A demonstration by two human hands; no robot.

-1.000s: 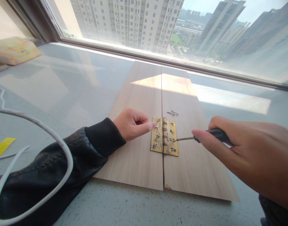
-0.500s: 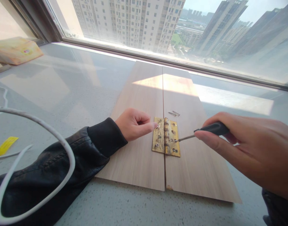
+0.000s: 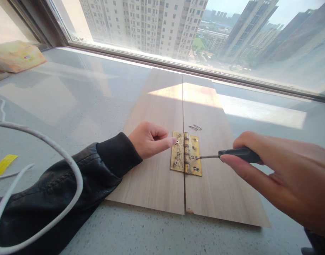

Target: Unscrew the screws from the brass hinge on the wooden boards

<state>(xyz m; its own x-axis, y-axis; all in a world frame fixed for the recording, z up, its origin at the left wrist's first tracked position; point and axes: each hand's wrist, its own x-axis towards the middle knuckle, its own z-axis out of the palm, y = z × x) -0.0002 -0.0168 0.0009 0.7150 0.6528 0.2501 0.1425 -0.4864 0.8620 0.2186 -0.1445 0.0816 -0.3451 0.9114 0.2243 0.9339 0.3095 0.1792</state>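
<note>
Two light wooden boards (image 3: 154, 177) lie side by side on a grey sill, joined by a brass hinge (image 3: 186, 154). My left hand (image 3: 149, 139) rests on the left board, fingers curled, its index fingertip pressing the hinge's upper left corner. My right hand (image 3: 281, 177) grips a black-handled screwdriver (image 3: 238, 153); its tip sits on a screw in the hinge's right leaf. Two loose screws (image 3: 195, 127) lie on the right board just beyond the hinge.
A white cable (image 3: 58, 156) loops across the lower left over my black sleeve. A yellow tag (image 3: 4, 164) lies at the left edge. A tan padded parcel (image 3: 16, 56) rests at the far left corner. The window frame (image 3: 178, 67) runs along the back.
My right hand has shifted slightly on the screwdriver handle, which now lies flatter. The tip stays on the same screw. The left hand has not moved.
</note>
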